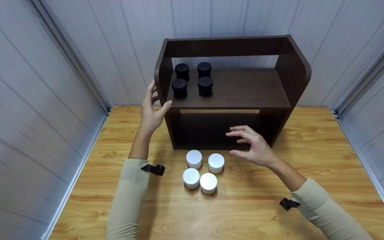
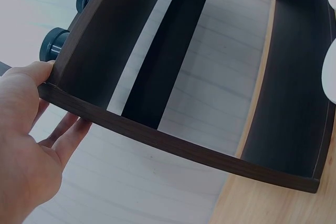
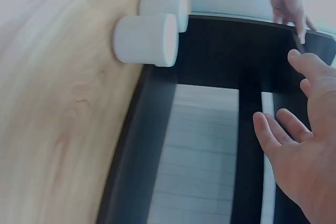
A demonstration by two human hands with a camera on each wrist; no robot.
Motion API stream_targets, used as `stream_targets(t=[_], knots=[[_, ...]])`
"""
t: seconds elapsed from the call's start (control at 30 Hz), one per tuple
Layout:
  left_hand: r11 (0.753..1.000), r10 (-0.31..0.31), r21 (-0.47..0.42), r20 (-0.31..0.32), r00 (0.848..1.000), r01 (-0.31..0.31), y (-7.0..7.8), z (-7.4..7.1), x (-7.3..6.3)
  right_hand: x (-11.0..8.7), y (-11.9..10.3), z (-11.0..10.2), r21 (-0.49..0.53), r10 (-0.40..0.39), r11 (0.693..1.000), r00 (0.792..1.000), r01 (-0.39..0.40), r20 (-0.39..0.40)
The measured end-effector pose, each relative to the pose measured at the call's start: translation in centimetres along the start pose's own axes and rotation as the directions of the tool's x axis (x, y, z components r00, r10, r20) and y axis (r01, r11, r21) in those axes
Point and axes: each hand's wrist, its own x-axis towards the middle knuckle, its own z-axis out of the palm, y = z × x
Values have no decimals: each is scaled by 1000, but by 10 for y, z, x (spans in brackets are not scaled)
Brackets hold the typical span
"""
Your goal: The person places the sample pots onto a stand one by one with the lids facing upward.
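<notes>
A dark brown two-tier wooden shelf (image 1: 245,88) stands at the back of the table. My left hand (image 1: 151,115) grips its left side panel, the thumb at the front edge and the fingers along the outer face; the left wrist view shows this hold on the panel's edge (image 2: 173,150). In front of the lower compartment hovers my right hand (image 1: 257,146), fingers spread and bent slightly, holding nothing. Several black-lidded jars (image 1: 205,86) sit on the left part of the upper tier. Several white jars (image 1: 208,182) are grouped on the table before the shelf, nearest the right hand.
The wood-grain table (image 1: 238,216) lies beneath everything. Pale panelled walls (image 1: 112,43) enclose it at the back and on both sides. Small black devices (image 1: 155,169) are strapped at both wrists over the sleeves.
</notes>
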Motion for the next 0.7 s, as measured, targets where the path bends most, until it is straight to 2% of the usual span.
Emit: stream_targets(t=[0.17, 0.43, 0.7], knots=[[1000, 11, -3, -2, 1000, -11, 0, 2, 0, -6, 14, 12, 24, 41, 999, 996, -43, 76], [1000, 22, -17, 9, 1000, -22, -2, 5, 0, -17, 39, 29, 60, 72, 995, 986, -82, 152], [1000, 18, -16, -6, 1000, -18, -3, 2, 1, -20, 58, 42, 124, 96, 984, 967, -128, 236]])
